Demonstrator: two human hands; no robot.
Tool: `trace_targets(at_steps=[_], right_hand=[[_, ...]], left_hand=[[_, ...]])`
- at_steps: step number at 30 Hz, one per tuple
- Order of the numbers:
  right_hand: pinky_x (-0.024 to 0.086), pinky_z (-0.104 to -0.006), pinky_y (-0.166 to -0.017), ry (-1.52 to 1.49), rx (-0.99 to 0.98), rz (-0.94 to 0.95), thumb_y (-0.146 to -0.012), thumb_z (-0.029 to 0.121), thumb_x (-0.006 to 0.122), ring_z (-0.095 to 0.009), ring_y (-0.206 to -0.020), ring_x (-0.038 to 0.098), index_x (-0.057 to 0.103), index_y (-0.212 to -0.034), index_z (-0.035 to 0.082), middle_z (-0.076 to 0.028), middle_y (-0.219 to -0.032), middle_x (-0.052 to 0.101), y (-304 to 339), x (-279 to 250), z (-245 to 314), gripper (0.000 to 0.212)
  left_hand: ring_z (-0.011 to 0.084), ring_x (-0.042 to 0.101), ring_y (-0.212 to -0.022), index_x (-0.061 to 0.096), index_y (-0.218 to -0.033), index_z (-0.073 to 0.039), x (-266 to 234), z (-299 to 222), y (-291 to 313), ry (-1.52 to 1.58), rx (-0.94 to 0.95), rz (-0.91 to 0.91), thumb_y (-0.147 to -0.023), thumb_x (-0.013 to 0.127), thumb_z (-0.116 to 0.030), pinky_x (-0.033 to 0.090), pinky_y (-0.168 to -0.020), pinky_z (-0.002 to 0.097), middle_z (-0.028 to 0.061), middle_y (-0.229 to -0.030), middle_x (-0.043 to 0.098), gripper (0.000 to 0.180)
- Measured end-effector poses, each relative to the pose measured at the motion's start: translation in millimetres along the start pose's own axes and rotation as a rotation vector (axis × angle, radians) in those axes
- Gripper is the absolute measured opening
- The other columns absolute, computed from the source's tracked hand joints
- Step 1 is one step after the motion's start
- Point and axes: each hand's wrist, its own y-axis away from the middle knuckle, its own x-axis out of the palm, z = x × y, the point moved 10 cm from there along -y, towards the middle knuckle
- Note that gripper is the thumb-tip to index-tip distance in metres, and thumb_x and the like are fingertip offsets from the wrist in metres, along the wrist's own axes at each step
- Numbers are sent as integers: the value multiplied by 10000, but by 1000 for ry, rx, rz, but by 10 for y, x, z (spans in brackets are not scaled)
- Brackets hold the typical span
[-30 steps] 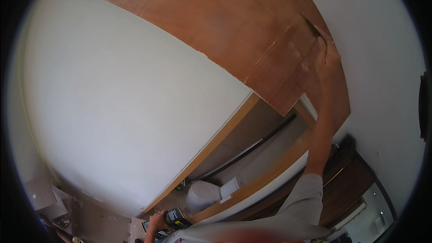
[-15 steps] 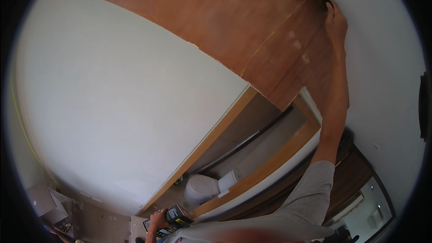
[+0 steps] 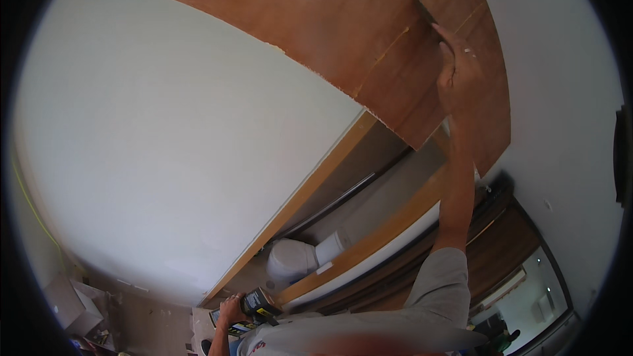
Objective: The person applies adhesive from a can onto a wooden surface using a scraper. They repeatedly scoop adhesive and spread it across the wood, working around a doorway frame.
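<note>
My right hand (image 3: 459,69), arm stretched up, grips a putty knife (image 3: 425,12). Its dark thin blade lies against or very near the brown wood panel (image 3: 310,20), beside a yellowish filled seam (image 3: 389,53). The fingers are closed round the tool and partly hide it. Low in the picture, close to my body, my left hand (image 3: 231,310) is closed on a black box (image 3: 259,304) with yellow marks. Part of that box is hidden by the hand.
A large white wall (image 3: 178,138) spans the left, meeting the panel's edge. Below the panel a wood-framed doorway (image 3: 297,192) opens onto a white toilet (image 3: 291,258) and a dark pole (image 3: 330,207). A dark-framed mirror (image 3: 542,240) stands lower right; grey boxes (image 3: 76,306) sit lower left.
My right hand has brought the putty knife away from the panel's right edge, leftward and down along the seam. The view has shifted slightly. My left hand stays on the box.
</note>
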Motion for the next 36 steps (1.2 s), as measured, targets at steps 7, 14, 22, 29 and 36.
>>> trace_targets(at_steps=[7, 14, 22, 29, 36], right_hand=[[596, -384, -851, -112, -240, -50, -876, 34, 677, -289, -1009, 726, 762, -1230, 157, -49, -1133, 754, 856, 146, 714, 384], [593, -391, -885, -231, -284, 107, -884, 21, 636, -266, -1043, 731, 770, -1219, 173, -66, -1154, 751, 1501, 116, 1079, 391], [518, -365, -1034, -53, -1, -33, -1086, 84, 498, -288, -1202, 700, 702, -1319, 63, -159, -1278, 737, 348, -512, -644, 310], [544, -368, -777, -29, 115, -198, -1097, 258, 540, -244, -755, 683, 737, -1299, 161, -117, -887, 751, -583, -313, -1892, 299], [512, -307, -853, -27, 145, -149, -1107, 258, 523, -165, -783, 625, 707, -1360, 107, -121, -950, 756, -707, -298, -1992, 347]], left_hand=[[398, 632, -1269, 565, -1451, -189, -48, 15, 31, -13, 16, -17, -426, 1007, -449, 489, -1064, 548, 162, -1321, 694, 1146], [399, 649, -1239, 564, -1448, -170, 0, -15, 121, -19, 22, 2, -425, 1009, -452, 509, -1047, 541, 168, -1316, 698, 1151], [387, 653, -1232, 578, -1431, -158, 18, -58, 230, -16, 13, 2, -430, 999, -456, 517, -1048, 512, 163, -1303, 705, 1126], [375, 644, -1247, 571, -1427, -173, 76, -57, 242, -31, -9, -2, -425, 1002, -443, 510, -1034, 523, 146, -1304, 698, 1124], [377, 653, -1221, 557, -1434, -173, 115, 36, 242, 7, -53, -30, -421, 1006, -440, 515, -1020, 520, 166, -1261, 704, 1140]])
